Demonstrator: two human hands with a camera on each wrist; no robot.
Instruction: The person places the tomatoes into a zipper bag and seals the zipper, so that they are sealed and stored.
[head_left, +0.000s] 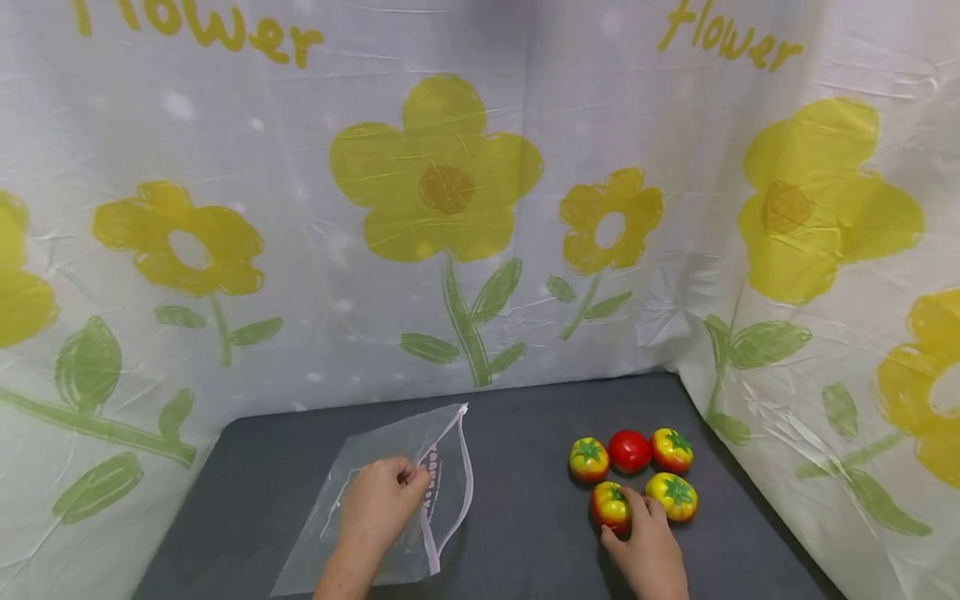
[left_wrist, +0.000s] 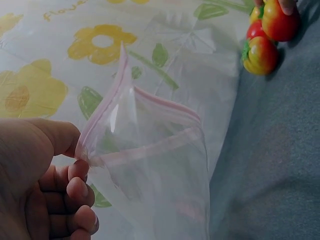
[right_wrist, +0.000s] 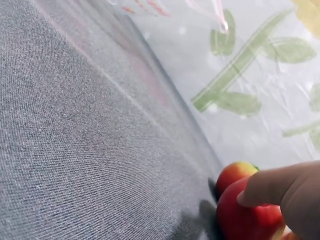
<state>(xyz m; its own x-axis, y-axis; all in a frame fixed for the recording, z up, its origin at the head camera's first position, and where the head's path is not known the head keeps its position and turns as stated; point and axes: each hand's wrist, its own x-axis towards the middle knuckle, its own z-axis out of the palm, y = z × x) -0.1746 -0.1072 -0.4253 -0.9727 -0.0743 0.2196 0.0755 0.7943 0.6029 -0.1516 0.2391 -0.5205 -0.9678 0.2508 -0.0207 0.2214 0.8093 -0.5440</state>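
A clear zip bag (head_left: 405, 546) with a pale pink zip edge lies over the left part of the table. My left hand (head_left: 378, 504) pinches the edge of its mouth between thumb and forefinger; in the left wrist view the mouth gapes and the bag (left_wrist: 155, 185) looks see-through. My right hand (head_left: 647, 550) grips a red-and-yellow tomato-like fruit (head_left: 609, 507) with a green leafy top, at table level. The thumb lies on its red side (right_wrist: 242, 217) in the right wrist view. Beside it sit a plain red fruit (head_left: 630, 451) and more red-and-yellow fruits (head_left: 672, 497).
The dark grey table (head_left: 517, 467) stretches between the bag and the fruits. Behind it and at both sides hangs a white curtain (head_left: 315, 333) printed with yellow flowers, meeting the table's back edge.
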